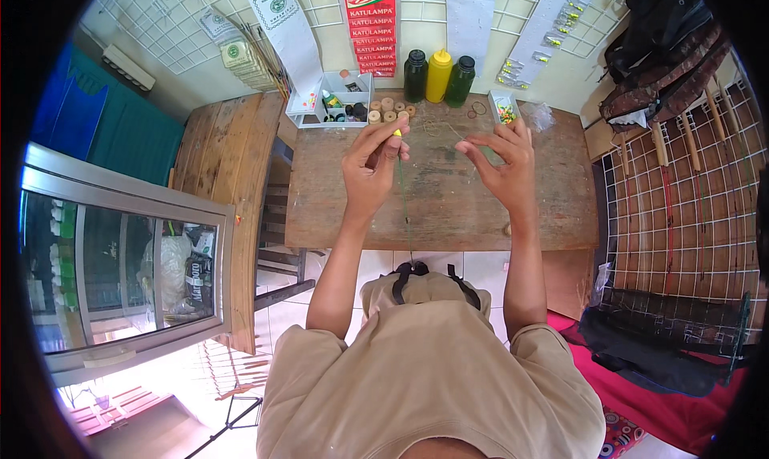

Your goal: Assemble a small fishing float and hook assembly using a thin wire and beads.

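My left hand is raised over a worn wooden table, its thumb and fingers pinched on a small yellow bead-like piece. A thin dark green stick hangs down from that pinch toward my lap. My right hand hovers beside it, fingers spread, with thumb and forefinger close together as if on a fine thread that I cannot make out clearly. Both hands are a little apart, above the middle of the table.
At the table's back edge stand two dark bottles and a yellow squeeze bottle, a white compartment tray, several small wooden spools and a small box of coloured beads. Wire grid panels stand right, a glass cabinet left.
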Demonstrator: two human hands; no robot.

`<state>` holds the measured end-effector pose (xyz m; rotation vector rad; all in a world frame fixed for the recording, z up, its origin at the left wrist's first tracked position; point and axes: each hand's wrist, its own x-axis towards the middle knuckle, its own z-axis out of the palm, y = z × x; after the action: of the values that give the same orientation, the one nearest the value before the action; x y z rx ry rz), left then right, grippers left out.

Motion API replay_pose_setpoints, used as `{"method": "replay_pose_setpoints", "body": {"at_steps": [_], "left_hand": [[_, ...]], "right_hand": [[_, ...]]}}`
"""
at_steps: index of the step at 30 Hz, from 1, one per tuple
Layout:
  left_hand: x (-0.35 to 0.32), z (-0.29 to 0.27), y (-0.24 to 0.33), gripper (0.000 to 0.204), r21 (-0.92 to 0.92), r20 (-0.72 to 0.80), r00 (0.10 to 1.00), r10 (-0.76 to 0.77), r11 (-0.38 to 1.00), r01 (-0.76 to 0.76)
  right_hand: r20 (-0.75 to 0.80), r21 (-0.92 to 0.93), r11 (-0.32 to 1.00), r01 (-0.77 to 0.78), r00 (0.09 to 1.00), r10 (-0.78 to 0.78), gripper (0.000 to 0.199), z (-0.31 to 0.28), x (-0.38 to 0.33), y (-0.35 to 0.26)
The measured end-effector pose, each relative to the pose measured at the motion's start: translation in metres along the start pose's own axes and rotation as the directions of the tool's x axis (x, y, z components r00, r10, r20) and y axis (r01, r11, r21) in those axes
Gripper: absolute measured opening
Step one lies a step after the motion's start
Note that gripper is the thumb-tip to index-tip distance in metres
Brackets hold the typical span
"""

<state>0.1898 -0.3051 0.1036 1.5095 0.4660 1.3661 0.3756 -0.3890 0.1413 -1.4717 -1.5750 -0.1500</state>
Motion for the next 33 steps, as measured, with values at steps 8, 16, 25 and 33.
{"method": "replay_pose_setpoints", "body": {"at_steps": [8, 16, 25, 33], "left_hand": [[0.001, -0.006, -0.005, 0.022, 0.017, -0.033, 0.999, -0.018, 1.000, 0.018], [0.001, -0.007, -0.005, 0.023, 0.003, 0.018, 1.000, -0.021, 1.000, 0.021], [0.001, -0.008, -0.015, 0.024, -0.030, -0.002, 1.000, -0.023, 0.999, 0.023], [-0.001, -0.010, -0.021, 0.024, -0.014, 0.015, 1.000, -0.012, 1.000, 0.012]], "right_hand": [[0.039, 0.244, 0.937, -0.251, 0.968, 0.249, 0.022, 0.010, -0.006, 0.012], [-0.019, 0.100, 0.932, -0.349, 0.936, 0.353, 0.026, 0.028, -0.004, 0.019], [0.060, 0.068, 0.956, -0.285, 0.958, 0.281, 0.023, 0.040, -0.011, 0.018], [0.056, -0.007, 0.952, -0.306, 0.950, 0.306, 0.021, 0.041, -0.010, 0.018]]}}
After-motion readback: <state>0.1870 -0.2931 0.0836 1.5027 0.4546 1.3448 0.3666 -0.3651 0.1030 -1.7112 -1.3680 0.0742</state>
